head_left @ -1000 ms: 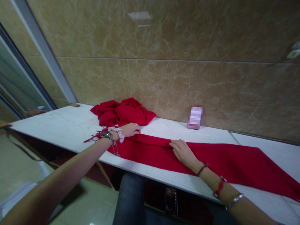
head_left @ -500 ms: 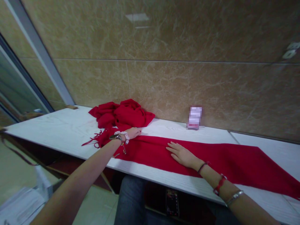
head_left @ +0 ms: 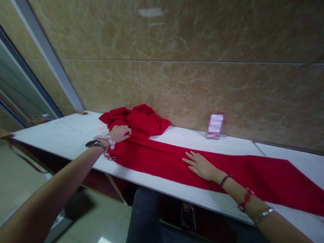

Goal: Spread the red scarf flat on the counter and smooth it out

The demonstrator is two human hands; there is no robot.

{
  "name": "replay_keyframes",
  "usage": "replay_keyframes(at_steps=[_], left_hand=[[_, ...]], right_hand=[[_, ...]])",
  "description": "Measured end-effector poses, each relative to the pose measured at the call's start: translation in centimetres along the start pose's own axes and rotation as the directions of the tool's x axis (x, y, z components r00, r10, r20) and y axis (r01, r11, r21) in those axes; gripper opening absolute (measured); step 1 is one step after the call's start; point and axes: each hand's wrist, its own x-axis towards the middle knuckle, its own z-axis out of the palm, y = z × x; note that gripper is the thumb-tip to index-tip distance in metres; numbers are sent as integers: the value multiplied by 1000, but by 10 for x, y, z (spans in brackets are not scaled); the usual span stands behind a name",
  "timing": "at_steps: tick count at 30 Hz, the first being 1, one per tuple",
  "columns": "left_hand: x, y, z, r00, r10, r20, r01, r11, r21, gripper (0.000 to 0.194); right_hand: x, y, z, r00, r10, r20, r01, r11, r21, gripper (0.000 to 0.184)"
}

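Note:
A long red scarf point(head_left: 154, 157) lies stretched along the white counter. My left hand point(head_left: 120, 133) is at its left end, with its fingers curled down onto the cloth at the far edge; the fingertips are partly hidden. My right hand point(head_left: 201, 166) lies flat on the middle of the scarf, palm down and fingers spread. Just behind my left hand, a crumpled heap of red cloth point(head_left: 145, 119) rests against the wall. The tassels at the scarf's left end are hidden behind my left hand and wrist.
A pixelated upright object point(head_left: 215, 125) stands on the white counter point(head_left: 63, 135) against the marbled tile wall point(head_left: 189, 91). Below the counter, a phone point(head_left: 188, 217) with a lit screen lies on a dark surface near my legs point(head_left: 143, 214).
My left hand has moved left and back along the scarf, and its fingers have curled. The tassels have gone out of sight. My right hand stays flat on the cloth.

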Motion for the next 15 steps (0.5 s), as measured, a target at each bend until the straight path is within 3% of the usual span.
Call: replay_keyframes(at_steps=[5,8,15], left_hand=[[-6,-7,-3,992,58,108,-41,987,-152,16],[-6,-21,-6,986,81,146,-67,993,-101,14],[1,-43,-7,991,-29,129,44,992,-120,8]], right_hand=[[-1,0,3,999,11,-42,-11,1000,15,44],[-1,1,4,999,7,-52,-6,1000,24,44],[-2,3,7,997,12,-76,-7,998,62,44]])
